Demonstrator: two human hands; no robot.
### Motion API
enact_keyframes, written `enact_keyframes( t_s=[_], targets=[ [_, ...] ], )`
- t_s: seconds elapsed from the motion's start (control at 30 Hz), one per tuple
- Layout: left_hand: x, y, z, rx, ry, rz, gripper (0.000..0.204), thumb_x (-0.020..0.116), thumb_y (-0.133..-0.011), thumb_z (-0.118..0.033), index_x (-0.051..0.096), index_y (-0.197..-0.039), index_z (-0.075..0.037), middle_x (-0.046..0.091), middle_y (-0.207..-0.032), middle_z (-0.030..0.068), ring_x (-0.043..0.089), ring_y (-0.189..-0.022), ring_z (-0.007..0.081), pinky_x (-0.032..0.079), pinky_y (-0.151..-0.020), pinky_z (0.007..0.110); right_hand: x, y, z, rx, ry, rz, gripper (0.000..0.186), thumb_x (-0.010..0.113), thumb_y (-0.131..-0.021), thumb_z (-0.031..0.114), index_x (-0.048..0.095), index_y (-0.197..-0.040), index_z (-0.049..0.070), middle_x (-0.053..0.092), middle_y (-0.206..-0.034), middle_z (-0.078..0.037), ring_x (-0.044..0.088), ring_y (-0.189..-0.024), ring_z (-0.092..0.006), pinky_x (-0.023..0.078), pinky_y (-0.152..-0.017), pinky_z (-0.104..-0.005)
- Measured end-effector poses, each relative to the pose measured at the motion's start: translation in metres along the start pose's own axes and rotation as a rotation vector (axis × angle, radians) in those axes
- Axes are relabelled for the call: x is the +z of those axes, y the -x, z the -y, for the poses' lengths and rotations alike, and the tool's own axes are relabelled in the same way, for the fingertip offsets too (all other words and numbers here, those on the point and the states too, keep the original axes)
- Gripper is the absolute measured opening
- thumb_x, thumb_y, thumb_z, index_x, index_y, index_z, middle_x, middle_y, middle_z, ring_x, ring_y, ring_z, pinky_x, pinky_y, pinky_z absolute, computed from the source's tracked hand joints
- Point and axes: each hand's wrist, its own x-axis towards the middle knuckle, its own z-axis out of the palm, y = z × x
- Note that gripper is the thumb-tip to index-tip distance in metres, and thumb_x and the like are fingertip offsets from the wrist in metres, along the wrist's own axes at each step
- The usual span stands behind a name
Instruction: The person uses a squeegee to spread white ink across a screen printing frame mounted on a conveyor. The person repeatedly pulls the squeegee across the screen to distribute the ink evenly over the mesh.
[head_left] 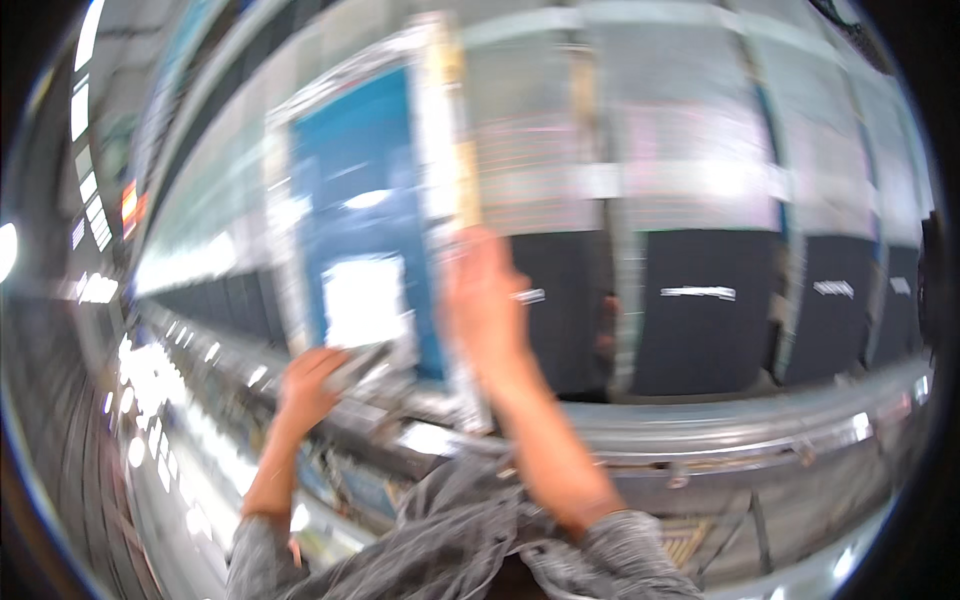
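Observation:
A framed screen [361,150] with blue mesh and a pale metal border sits over the long sloped bed, with a bright white patch near its lower end. My left hand [308,385] has its fingers curled on the screen's lower left edge, by a crumpled-looking silvery part that is too blurred to make out. My right hand [485,295] grips the screen's right side, fingers smeared by motion. Beside it lies a black panel [565,340] with a small white mark.
More black panels [705,335] with white marks lie along the pale boards [670,120] to the right and left. A metal rail [720,420] runs along the bed's front edge. A long aisle with bright reflections stretches away on the left.

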Motion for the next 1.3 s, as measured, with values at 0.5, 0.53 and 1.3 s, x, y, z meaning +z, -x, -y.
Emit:
enact_keyframes(
  t_s=[0.5, 0.53, 1.3],
  targets=[
    [0.027, -0.003, 0.031, -0.883, 0.163, -0.341, 0.043, 0.076, -0.075, -0.039, 0.070, -0.092, 0.000, 0.070, -0.083, 0.0216, 0.068, -0.083, 0.0404, 0.053, -0.074, 0.049, 0.010, -0.006, -0.009, -0.004, 0.133, -0.110, 0.026, 0.054, -0.095, 0.024, 0.065, -0.109, 0.004, 0.069, -0.093, -0.017, 0.065, -0.088, -0.0300, 0.047, -0.082, -0.0389],
    [0.020, -0.007, 0.014, -0.882, 0.261, -0.318, 0.045, 0.077, -0.074, -0.041, 0.069, -0.090, 0.000, 0.069, -0.080, 0.0214, 0.067, -0.080, 0.0418, 0.053, -0.073, 0.048, 0.013, -0.003, -0.009, -0.073, 0.203, -0.193, 0.028, 0.055, -0.096, 0.027, 0.065, -0.108, 0.003, 0.068, -0.095, -0.017, 0.064, -0.090, -0.0285, 0.047, -0.084, -0.0379],
    [-0.044, -0.138, 0.066, 0.233, 0.058, 0.081, 0.022, 0.074, -0.074, -0.027, 0.075, -0.095, -0.018, 0.071, -0.087, 0.0103, 0.067, -0.085, 0.0337, 0.054, -0.075, 0.046, 0.007, -0.016, -0.013, 0.017, 0.394, -0.222, 0.033, 0.059, -0.094, 0.032, 0.068, -0.106, 0.002, 0.068, -0.085, -0.017, 0.063, -0.077, -0.0290, 0.049, -0.073, -0.0391]
  ],
)
